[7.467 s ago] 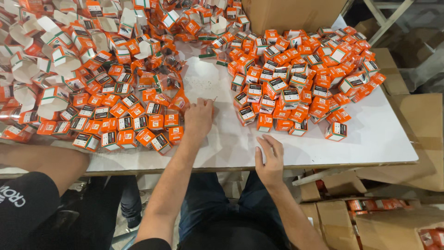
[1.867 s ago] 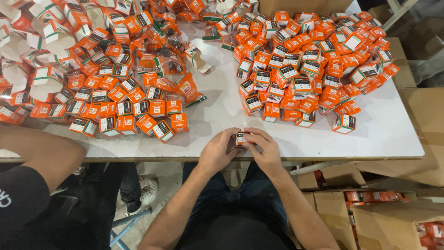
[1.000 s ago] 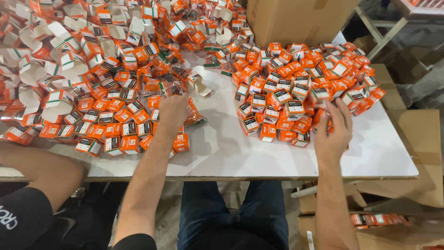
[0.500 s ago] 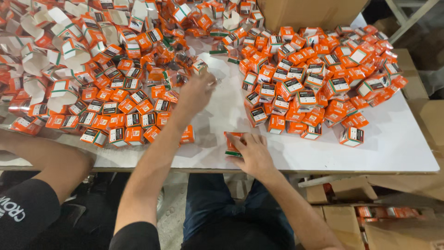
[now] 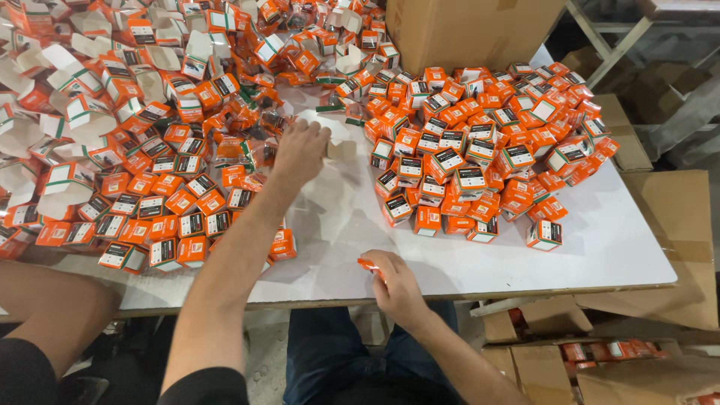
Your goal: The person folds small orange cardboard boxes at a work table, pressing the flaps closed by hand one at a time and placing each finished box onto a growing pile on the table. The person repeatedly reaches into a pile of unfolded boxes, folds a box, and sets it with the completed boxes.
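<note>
Meanwhile left hand (image 5: 300,150) touches crinkly packets (image 5: 240,150) — right hand (image 5: 397,283) grips orange carton (image 5: 367,264).

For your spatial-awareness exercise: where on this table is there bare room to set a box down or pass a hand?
Bare white table runs along the near edge right of the right hand, and between both box piles below the left hand. The left pile and right heap are crowded.

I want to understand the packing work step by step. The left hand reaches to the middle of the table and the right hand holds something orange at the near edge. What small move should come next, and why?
Probably the left hand closes on the white piece at its fingertips and draws it back toward the right hand, which already holds a small orange box near the table edge.
</note>
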A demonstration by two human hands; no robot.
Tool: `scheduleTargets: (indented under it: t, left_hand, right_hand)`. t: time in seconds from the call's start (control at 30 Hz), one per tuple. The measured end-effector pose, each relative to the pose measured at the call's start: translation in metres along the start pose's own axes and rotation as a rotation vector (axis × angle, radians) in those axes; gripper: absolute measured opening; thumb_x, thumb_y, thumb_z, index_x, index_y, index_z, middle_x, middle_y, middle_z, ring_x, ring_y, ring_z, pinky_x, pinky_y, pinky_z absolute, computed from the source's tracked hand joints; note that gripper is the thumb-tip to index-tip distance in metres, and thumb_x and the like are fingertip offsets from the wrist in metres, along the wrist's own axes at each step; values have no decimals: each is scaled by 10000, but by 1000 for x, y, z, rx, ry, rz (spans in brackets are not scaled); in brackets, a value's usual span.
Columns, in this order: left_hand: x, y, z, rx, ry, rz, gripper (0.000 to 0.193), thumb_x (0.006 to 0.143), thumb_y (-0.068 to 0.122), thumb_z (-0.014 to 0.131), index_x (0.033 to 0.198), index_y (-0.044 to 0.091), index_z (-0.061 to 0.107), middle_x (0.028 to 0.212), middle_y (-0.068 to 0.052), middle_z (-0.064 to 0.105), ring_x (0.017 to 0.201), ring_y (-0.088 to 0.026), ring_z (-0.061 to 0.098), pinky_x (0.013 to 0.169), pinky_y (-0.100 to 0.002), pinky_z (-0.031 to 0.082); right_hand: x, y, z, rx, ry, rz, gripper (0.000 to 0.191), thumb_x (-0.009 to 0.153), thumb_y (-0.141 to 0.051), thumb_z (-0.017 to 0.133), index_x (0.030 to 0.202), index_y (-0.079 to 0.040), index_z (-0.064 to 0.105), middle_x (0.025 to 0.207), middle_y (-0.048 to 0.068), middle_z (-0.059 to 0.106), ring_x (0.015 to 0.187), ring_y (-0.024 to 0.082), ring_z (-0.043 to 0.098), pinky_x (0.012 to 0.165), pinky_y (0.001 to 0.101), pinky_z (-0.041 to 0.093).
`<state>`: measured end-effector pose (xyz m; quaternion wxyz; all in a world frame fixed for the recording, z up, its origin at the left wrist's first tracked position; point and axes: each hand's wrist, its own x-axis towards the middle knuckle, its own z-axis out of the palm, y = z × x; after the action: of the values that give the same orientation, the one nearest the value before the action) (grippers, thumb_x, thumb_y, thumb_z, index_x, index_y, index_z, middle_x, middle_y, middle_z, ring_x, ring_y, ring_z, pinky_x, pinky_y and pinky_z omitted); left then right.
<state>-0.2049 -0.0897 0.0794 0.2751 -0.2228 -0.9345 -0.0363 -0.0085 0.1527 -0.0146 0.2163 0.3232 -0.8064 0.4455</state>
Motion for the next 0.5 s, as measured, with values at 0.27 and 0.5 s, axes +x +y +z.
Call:
scheduleTargets:
  t: [0.27,0.5]
  left_hand:
    - [-134,124,-50,-450,49,-12,631,696,173,841,1264,58,588,961,-117,585,845,-322,638,694,-450,545]
    - [-152,154,-59,-512,153,-38,553,683,300,876,1055,44,557,1006,-123,601,858,-348,634,699,-470,538]
  right_hand:
    - [-13,10,-14,594,20,468,276,997,27,511,1201,-29,688,1006,34,578,749,77,507,628,212,424]
    - [7,5,-16,73,159,273,206,901,-124,756,994,-11,611,910,93,639,819,152,594,733,290,490]
